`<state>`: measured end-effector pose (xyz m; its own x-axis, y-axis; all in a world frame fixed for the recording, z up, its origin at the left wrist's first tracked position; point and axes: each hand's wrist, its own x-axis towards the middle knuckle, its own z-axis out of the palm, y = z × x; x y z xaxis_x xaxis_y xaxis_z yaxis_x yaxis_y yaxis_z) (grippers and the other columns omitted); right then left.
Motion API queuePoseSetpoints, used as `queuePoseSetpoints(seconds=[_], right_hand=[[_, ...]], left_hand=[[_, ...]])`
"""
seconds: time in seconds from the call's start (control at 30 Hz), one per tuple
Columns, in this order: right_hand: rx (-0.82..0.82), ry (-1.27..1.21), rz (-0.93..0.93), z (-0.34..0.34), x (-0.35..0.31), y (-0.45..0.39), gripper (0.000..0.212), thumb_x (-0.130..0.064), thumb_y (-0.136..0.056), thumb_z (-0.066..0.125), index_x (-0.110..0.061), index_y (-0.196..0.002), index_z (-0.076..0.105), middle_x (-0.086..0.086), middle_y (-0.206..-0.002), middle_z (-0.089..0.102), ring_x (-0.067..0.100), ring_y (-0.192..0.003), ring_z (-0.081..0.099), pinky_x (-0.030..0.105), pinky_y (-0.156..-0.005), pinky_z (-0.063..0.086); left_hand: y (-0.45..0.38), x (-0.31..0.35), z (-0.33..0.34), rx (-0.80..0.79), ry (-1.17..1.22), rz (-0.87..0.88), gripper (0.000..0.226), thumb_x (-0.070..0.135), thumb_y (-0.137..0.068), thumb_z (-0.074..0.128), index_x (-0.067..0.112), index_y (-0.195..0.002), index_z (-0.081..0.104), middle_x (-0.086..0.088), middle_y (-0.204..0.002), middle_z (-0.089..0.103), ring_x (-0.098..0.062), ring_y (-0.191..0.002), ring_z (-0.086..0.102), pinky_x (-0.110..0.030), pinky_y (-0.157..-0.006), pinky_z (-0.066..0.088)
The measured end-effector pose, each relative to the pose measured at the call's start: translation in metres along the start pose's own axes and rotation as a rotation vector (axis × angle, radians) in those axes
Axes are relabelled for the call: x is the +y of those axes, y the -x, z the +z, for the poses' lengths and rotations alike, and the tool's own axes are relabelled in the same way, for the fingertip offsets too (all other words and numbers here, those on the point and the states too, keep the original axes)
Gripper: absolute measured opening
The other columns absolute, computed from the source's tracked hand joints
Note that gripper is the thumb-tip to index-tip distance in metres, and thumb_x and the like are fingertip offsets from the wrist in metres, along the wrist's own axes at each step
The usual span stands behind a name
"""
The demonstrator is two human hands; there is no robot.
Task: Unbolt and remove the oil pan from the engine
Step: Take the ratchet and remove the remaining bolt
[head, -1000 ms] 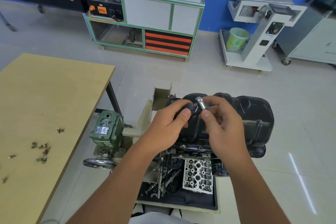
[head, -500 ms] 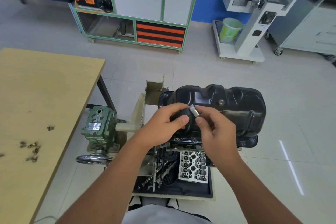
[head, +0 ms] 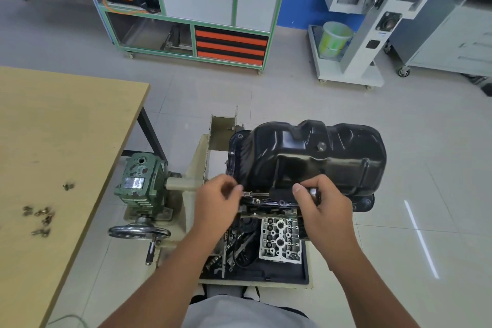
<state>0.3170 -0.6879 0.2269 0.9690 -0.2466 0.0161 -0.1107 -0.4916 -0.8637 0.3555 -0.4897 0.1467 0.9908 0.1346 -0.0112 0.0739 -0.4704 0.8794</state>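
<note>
Oil pan (head: 308,157), black and glossy, sits on top of the upturned engine (head: 279,237) on its stand in the middle of the floor, with a drain plug (head: 321,146) showing on its far face. At the pan's near edge the right hand (head: 323,208) curls round the dark handle of a ratchet wrench (head: 269,194) lying level along the flange, and the left hand (head: 217,205) pinches the wrench's slim metal end between fingertips. Left of the engine, a green gearbox (head: 139,181) carries a silver nameplate too blurred to read, with a chrome handwheel (head: 138,231) below it. On the wooden desk (head: 66,120) at the left lies a loose scatter of removed bolts (head: 40,218), one more apart toward the far side. Below the engine a black tray (head: 292,274) holds a chain and small metal parts. At the far side, a green-framed cabinet (head: 213,8) has orange and black striped drawers, and a white trolley (head: 351,34) at the far right holds a pale green bucket (head: 334,38). Small labels there cannot be read.
</note>
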Motion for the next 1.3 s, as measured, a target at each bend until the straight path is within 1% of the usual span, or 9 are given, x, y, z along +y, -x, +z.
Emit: queuePoseSetpoints(seconds=[0.13, 0.27, 0.37, 0.57, 0.77, 0.87, 1.0, 1.13, 1.3], right_hand=[[0.030, 0.004, 0.032, -0.004, -0.001, 0.010, 0.021, -0.022, -0.097, 0.068, -0.030, -0.079, 0.063, 0.005, -0.061, 0.059, 0.003, -0.045, 0.044, 0.013, -0.041, 0.035], [0.100, 0.025, 0.029, -0.011, -0.006, 0.018, 0.023, -0.022, -0.095, 0.069, -0.033, -0.076, 0.063, 0.001, -0.056, 0.058, 0.003, -0.042, 0.044, 0.011, -0.039, 0.034], [0.120, 0.058, 0.023, -0.011, -0.012, 0.021, 0.023, -0.023, -0.095, 0.069, -0.033, -0.076, 0.062, 0.000, -0.057, 0.059, 0.006, -0.043, 0.046, 0.012, -0.039, 0.034], [0.090, 0.173, -0.020, -0.003, -0.027, 0.023, 0.021, -0.025, -0.096, 0.068, -0.030, -0.077, 0.060, 0.001, -0.059, 0.060, 0.019, -0.053, 0.054, 0.026, -0.047, 0.041], [0.106, 0.257, -0.048, -0.006, -0.033, 0.026, 0.020, -0.027, -0.095, 0.068, -0.029, -0.077, 0.059, -0.003, -0.057, 0.060, 0.014, -0.049, 0.056, 0.025, -0.047, 0.043], [0.117, 0.270, -0.051, -0.007, -0.035, 0.024, 0.021, -0.026, -0.095, 0.068, -0.029, -0.077, 0.058, -0.005, -0.056, 0.059, 0.011, -0.047, 0.053, 0.016, -0.045, 0.039], [0.107, 0.285, -0.039, -0.008, -0.036, 0.020, 0.020, -0.027, -0.095, 0.070, -0.028, -0.078, 0.060, -0.003, -0.063, 0.062, 0.015, -0.052, 0.053, 0.021, -0.049, 0.041], [0.088, 0.277, -0.063, -0.002, -0.038, 0.022, 0.018, -0.027, -0.096, 0.068, -0.029, -0.081, 0.059, -0.002, -0.063, 0.061, 0.014, -0.048, 0.054, 0.015, -0.043, 0.039], [0.056, 0.344, 0.010, -0.004, -0.041, 0.008, 0.016, -0.032, -0.096, 0.066, -0.028, -0.083, 0.058, -0.002, -0.059, 0.062, 0.010, -0.049, 0.056, 0.020, -0.044, 0.042]], left_hand=[[-0.004, -0.022, -0.002, -0.025, 0.031, -0.238, 0.030, 0.002, -0.095, 0.067, 0.030, -0.084, 0.070, 0.010, -0.076, 0.070, 0.005, -0.069, 0.067, -0.005, -0.058, 0.048], [0.000, -0.023, 0.001, -0.091, 0.025, -0.206, 0.027, 0.006, -0.095, 0.065, 0.030, -0.093, 0.077, 0.022, -0.065, 0.069, 0.003, -0.060, 0.065, -0.009, -0.052, 0.047], [0.003, -0.023, 0.003, -0.232, 0.002, -0.188, 0.028, 0.010, -0.095, 0.066, 0.018, -0.120, 0.077, 0.020, -0.055, 0.064, -0.006, -0.058, 0.067, -0.009, -0.054, 0.045], [0.004, -0.013, 0.013, -0.418, 0.020, -0.169, 0.043, 0.014, -0.099, 0.063, 0.014, -0.142, 0.062, 0.006, -0.082, 0.073, 0.002, -0.060, 0.060, -0.007, -0.058, 0.045], [0.004, -0.017, 0.018, -0.452, 0.101, -0.214, 0.041, 0.009, -0.097, 0.063, 0.012, -0.138, 0.065, 0.001, -0.074, 0.073, -0.001, -0.047, 0.053, -0.015, -0.049, 0.044], [0.007, -0.018, 0.022, -0.456, 0.091, -0.186, 0.039, 0.007, -0.096, 0.064, 0.015, -0.134, 0.069, -0.001, -0.068, 0.073, -0.006, -0.057, 0.056, -0.015, -0.056, 0.047], [0.010, -0.018, 0.025, -0.438, 0.104, -0.196, 0.044, 0.005, -0.094, 0.061, 0.017, -0.136, 0.068, -0.004, -0.071, 0.075, -0.008, -0.060, 0.057, -0.012, -0.057, 0.047], [0.009, -0.017, 0.027, -0.445, 0.133, -0.224, 0.047, 0.005, -0.095, 0.062, 0.014, -0.141, 0.063, 0.001, -0.067, 0.073, 0.000, -0.053, 0.055, -0.010, -0.050, 0.045], [0.011, -0.015, 0.028, -0.435, 0.134, -0.225, 0.048, 0.004, -0.094, 0.059, 0.014, -0.141, 0.062, -0.015, -0.078, 0.074, -0.009, -0.060, 0.057, -0.018, -0.054, 0.047]])
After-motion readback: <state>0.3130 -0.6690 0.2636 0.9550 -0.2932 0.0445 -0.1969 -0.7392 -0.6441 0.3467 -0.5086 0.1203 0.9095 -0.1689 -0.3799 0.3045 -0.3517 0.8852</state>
